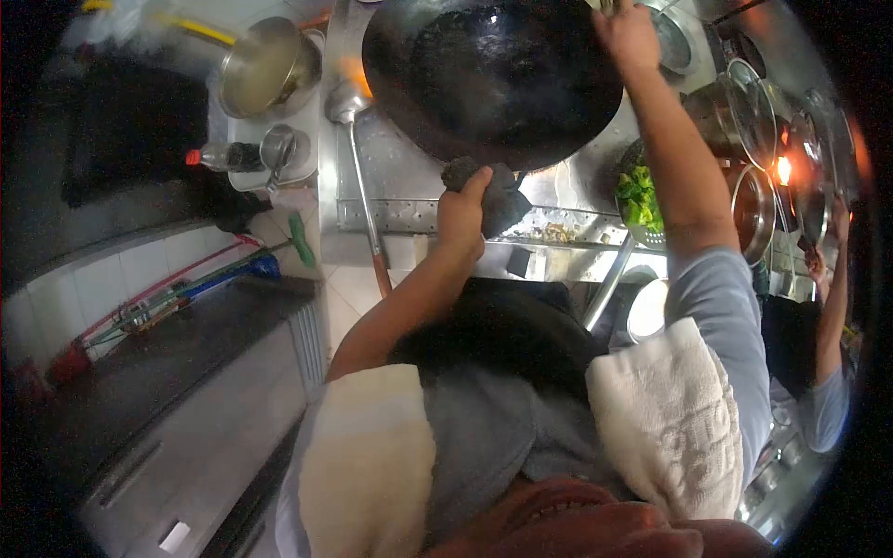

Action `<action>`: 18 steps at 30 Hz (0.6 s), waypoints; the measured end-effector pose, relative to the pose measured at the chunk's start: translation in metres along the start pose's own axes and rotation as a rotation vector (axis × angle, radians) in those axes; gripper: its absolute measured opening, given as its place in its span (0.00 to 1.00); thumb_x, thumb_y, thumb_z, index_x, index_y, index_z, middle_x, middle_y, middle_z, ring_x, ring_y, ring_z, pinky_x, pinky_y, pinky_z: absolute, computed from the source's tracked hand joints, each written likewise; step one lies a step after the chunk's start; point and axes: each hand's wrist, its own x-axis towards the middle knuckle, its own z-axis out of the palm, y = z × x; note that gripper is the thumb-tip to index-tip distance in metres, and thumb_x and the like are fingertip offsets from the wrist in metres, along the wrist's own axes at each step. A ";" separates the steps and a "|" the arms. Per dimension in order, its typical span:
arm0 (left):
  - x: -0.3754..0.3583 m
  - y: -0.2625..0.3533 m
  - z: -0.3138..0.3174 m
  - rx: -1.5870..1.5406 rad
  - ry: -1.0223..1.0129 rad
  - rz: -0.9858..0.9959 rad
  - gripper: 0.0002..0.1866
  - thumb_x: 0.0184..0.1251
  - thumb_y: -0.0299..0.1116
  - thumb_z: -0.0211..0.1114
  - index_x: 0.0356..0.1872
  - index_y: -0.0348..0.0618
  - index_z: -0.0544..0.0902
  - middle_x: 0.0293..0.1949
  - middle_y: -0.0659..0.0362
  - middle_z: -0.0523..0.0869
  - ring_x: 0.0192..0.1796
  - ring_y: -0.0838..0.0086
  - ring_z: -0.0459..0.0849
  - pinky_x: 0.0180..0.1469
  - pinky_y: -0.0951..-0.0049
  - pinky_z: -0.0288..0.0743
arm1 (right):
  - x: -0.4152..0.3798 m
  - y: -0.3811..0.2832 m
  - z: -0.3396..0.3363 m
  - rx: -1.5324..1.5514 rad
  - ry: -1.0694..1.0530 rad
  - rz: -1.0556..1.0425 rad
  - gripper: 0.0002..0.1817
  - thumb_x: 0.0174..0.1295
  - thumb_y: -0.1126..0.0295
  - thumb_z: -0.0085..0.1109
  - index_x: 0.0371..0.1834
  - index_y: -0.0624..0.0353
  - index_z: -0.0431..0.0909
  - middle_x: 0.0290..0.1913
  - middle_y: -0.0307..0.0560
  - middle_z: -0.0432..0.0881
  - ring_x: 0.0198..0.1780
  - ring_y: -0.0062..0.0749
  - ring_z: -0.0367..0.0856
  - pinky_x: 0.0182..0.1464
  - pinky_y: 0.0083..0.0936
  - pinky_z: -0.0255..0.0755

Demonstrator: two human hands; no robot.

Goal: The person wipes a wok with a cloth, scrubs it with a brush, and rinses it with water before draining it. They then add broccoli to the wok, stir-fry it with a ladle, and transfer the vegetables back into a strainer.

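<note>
A large dark wok [493, 79] sits on the steel stove at the top centre. At its near rim, my left hand [462, 212] grips a dark cloth [503, 200], with the thumb on top. My right hand [629, 35] is closed at the wok's upper right, on something I cannot make out at the frame's edge. To the left of the wok lies a long-handled ladle [348, 102], its wooden handle end toward me. Green vegetables [639, 198] rest in a perforated strainer [654, 238] below my right forearm.
At the left stand a metal pot [270, 70], a small saucepan [283, 149] and a red-capped bottle [216, 156]. A flame [784, 170] burns on the right near several pans. A co-worker's arm [831, 316] shows at the far right. A white round container [648, 310] stands below the strainer.
</note>
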 end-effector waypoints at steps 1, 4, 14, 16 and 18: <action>0.001 0.002 -0.001 -0.007 -0.036 0.005 0.18 0.63 0.37 0.71 0.45 0.30 0.83 0.41 0.54 0.87 0.39 0.69 0.86 0.43 0.69 0.79 | -0.004 -0.015 -0.001 0.125 0.126 0.179 0.28 0.61 0.62 0.55 0.65 0.57 0.71 0.36 0.67 0.84 0.40 0.59 0.84 0.40 0.52 0.77; 0.001 0.001 -0.004 -0.003 -0.051 0.038 0.19 0.63 0.37 0.71 0.46 0.30 0.83 0.41 0.55 0.87 0.39 0.69 0.85 0.44 0.69 0.78 | -0.039 -0.013 0.127 -0.106 -0.581 -0.205 0.17 0.54 0.62 0.60 0.44 0.59 0.84 0.37 0.61 0.86 0.41 0.54 0.87 0.47 0.44 0.81; -0.002 0.002 -0.009 0.053 -0.085 0.016 0.19 0.66 0.37 0.68 0.52 0.37 0.80 0.44 0.56 0.86 0.43 0.66 0.87 0.47 0.65 0.81 | 0.002 0.039 0.071 0.017 -1.068 -0.461 0.14 0.48 0.59 0.70 0.34 0.55 0.88 0.29 0.50 0.88 0.32 0.42 0.88 0.33 0.36 0.81; 0.003 -0.003 -0.011 0.058 -0.098 0.029 0.19 0.66 0.38 0.68 0.53 0.37 0.79 0.44 0.56 0.87 0.43 0.66 0.87 0.47 0.65 0.81 | -0.077 -0.056 0.035 -0.068 -1.032 -0.455 0.19 0.51 0.55 0.67 0.42 0.53 0.88 0.30 0.55 0.87 0.30 0.44 0.86 0.37 0.40 0.79; 0.011 -0.001 -0.013 0.051 -0.108 0.056 0.19 0.67 0.38 0.68 0.53 0.38 0.79 0.44 0.56 0.87 0.43 0.66 0.87 0.48 0.65 0.81 | -0.089 -0.052 0.009 0.297 -0.977 -0.505 0.37 0.51 0.53 0.67 0.68 0.49 0.73 0.39 0.61 0.86 0.37 0.45 0.85 0.42 0.39 0.79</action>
